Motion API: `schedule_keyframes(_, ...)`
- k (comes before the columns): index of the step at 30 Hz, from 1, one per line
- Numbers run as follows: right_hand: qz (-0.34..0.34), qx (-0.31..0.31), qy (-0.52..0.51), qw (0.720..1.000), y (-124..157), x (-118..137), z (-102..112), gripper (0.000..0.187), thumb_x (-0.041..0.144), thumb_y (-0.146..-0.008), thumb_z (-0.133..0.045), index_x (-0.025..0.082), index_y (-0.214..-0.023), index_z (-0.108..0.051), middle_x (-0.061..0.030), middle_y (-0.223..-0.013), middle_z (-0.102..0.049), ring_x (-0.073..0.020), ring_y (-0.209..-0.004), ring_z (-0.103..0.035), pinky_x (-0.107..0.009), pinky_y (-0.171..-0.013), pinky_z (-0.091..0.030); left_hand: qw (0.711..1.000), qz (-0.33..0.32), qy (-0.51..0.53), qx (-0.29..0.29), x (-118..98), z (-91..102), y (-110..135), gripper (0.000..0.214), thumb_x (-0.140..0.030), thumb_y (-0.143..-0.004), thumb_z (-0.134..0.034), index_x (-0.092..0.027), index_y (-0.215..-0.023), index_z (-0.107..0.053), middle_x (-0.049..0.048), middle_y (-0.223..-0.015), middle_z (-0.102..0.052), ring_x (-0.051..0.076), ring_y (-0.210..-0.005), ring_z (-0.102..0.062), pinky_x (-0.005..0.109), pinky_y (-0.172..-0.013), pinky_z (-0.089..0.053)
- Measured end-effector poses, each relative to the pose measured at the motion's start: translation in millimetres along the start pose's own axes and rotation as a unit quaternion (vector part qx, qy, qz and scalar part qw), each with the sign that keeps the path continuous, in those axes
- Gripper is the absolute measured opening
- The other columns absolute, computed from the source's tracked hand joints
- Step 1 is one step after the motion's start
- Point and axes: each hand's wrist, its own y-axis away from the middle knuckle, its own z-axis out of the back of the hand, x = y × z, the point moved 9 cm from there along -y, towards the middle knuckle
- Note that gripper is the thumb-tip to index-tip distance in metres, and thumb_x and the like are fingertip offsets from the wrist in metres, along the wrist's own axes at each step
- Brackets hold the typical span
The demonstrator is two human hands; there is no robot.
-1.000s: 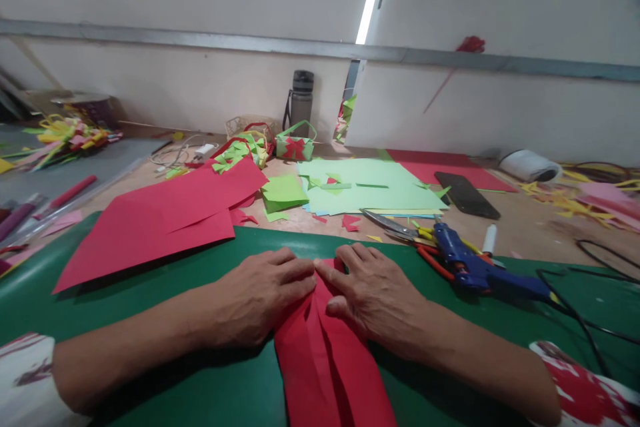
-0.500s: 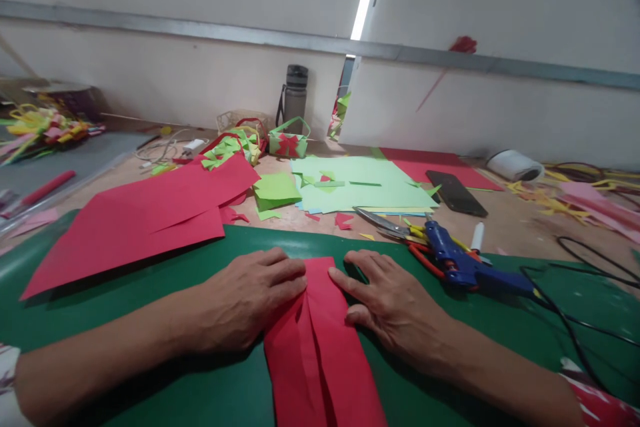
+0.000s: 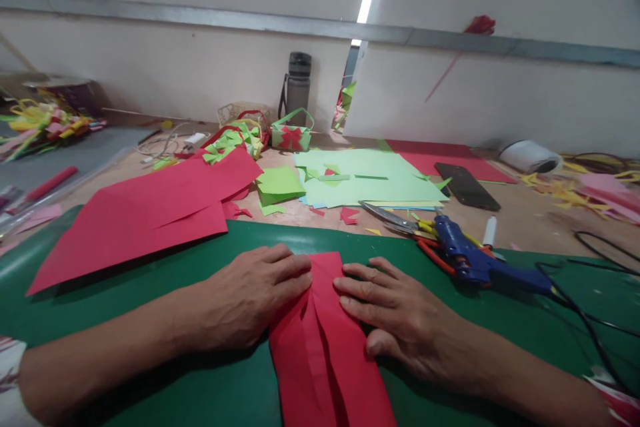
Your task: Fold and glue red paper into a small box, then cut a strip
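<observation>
A folded strip of red paper [image 3: 327, 347] lies on the green mat [image 3: 150, 273] in front of me, with two flaps meeting along its middle. My left hand [image 3: 250, 300] lies flat on the left flap, fingers stretched toward the top of the fold. My right hand [image 3: 400, 320] lies flat on the right flap, fingers spread and pressing the paper's edge. Neither hand grips anything.
Large red sheets [image 3: 140, 213] lie at left. Light green sheets [image 3: 365, 183] and a green stack [image 3: 280, 185] sit behind. Scissors [image 3: 400, 223], a blue glue gun [image 3: 475, 263] with black cable, a phone [image 3: 465, 185], a grey bottle [image 3: 299, 87], a small green basket [image 3: 291, 135].
My right hand has slid down and toward me along the right flap. The left hand stays on the left flap. The view has shifted slightly.
</observation>
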Motion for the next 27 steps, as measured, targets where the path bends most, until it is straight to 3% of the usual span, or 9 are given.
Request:
schedule_keyframes(10,-0.020,0.001,0.027,0.999,-32.7,-10.6,-6.9,0.039,0.041,-0.096,-0.039,0.015,-0.119,-0.058,-0.0115,-0.120,-0.061,-0.0292,-0.108,-0.049,-0.056,-0.099,-0.022,0.999,0.019,-0.004,0.041,3.3,-5.0,-0.7,0.024,-0.012,-0.083,-0.049,-0.016,-0.106,-0.052,0.0079,-0.109,-0.053,0.023,-0.088,-0.045,0.035,-0.077,-0.041)
schedule_keyframes(15,-0.044,0.018,0.048,0.998,-39.4,-9.6,-6.1,0.036,0.039,-0.094,-0.042,0.017,-0.119,-0.058,-0.0105,-0.109,-0.060,-0.0259,-0.099,-0.050,-0.054,-0.098,-0.023,0.999,0.018,-0.005,0.031,3.8,-3.6,0.4,0.014,-0.011,-0.080,-0.052,-0.016,-0.093,-0.054,0.0061,-0.100,-0.052,0.021,-0.084,-0.044,0.033,-0.074,-0.041)
schedule_keyframes(22,-0.057,0.035,0.101,0.993,-49.7,-12.8,-10.9,0.031,0.036,-0.094,-0.039,0.022,-0.116,-0.057,-0.0069,-0.097,-0.056,-0.0234,-0.091,-0.047,-0.051,-0.095,-0.026,1.000,-0.006,-0.006,0.007,1.0,-0.1,1.3,0.012,-0.012,-0.084,-0.050,-0.016,-0.092,-0.057,0.0070,-0.098,-0.054,0.021,-0.084,-0.046,0.032,-0.074,-0.042)
schedule_keyframes(27,-0.052,0.040,0.102,0.993,-49.2,-12.4,-12.6,0.031,0.033,-0.093,-0.042,0.020,-0.116,-0.057,-0.0091,-0.101,-0.055,-0.0239,-0.092,-0.047,-0.047,-0.090,-0.031,1.000,-0.008,-0.014,0.002,1.2,-1.6,3.4,0.016,-0.010,-0.083,-0.049,-0.017,-0.095,-0.058,0.0067,-0.098,-0.056,0.020,-0.087,-0.048,0.031,-0.075,-0.044)
